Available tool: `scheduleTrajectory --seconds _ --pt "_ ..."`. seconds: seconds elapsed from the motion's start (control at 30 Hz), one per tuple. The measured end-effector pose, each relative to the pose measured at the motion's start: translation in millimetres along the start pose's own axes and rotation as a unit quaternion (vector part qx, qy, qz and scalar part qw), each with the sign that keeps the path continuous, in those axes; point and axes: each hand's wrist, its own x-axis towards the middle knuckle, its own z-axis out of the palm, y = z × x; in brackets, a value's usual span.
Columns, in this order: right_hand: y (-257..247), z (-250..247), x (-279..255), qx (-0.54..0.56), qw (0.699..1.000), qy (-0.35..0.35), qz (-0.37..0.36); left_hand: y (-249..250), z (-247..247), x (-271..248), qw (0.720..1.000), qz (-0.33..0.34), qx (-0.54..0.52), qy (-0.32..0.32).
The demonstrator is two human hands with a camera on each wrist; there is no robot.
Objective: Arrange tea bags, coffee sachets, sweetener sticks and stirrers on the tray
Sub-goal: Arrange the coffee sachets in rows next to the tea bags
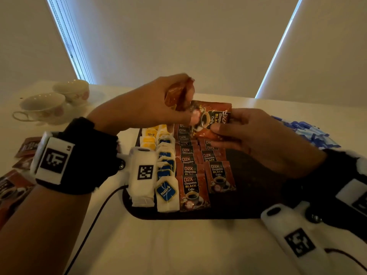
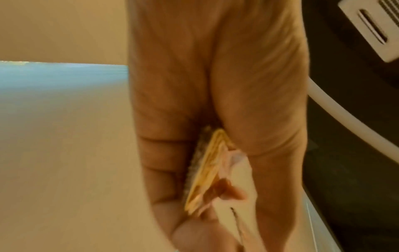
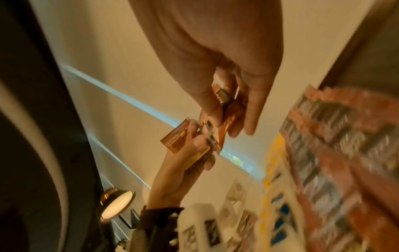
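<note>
The left hand [image 1: 151, 104] grips a small stack of red-brown foil coffee sachets [image 1: 176, 95]; the right hand [image 1: 256, 141] pinches one more sachet [image 1: 213, 118], both above the far part of the dark oval tray [image 1: 248, 211]. The stack may slip and scatter the neat rows below. Blue sweetener sticks [image 1: 305, 132] lie right, two floral teacups [image 1: 45, 106] far left.

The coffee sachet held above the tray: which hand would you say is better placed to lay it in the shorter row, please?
Probably the right hand: it pinches the coffee sachet directly above the shorter right-hand row, while the left hand holds spare sachets.
</note>
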Motion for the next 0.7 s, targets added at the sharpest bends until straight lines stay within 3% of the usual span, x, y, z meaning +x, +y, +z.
scheduleTrajectory --seconds 0.07,0.13,0.2,0.33,0.4,0.5,0.7 --pt "-2.6 -4.7 -0.4 -0.110 0.994 -0.020 -0.001 -0.1 -0.2 0.8 1.000 0.000 0.001 0.013" --pt "-4.4 -5.9 -2.1 -0.182 0.982 -0.054 -0.002 -0.2 1.9 1.6 1.000 -0.002 0.012 -0.025" --pt "-4.2 -5.3 -3.8 -0.187 0.979 -0.076 0.000 -0.2 7.5 1.8 0.997 -0.006 0.042 -0.062" --pt "4.0 -7.3 -3.7 -0.109 0.994 -0.012 -0.007 -3.3 22.6 7.9 0.994 0.005 0.071 -0.082" --pt "9.6 -10.6 -5.6 -0.076 0.997 0.005 0.003 -3.0 26.2 8.6 0.994 -0.005 0.081 -0.078" --pt "16.9 -23.8 -10.0 -0.112 0.994 0.009 0.017 0.7 23.0 5.7 0.994 -0.008 0.086 -0.073" --pt "37.7 -41.5 -8.0 -0.303 0.941 -0.096 0.117 8.3 0.0 -4.8 0.997 -0.019 0.069 -0.007"
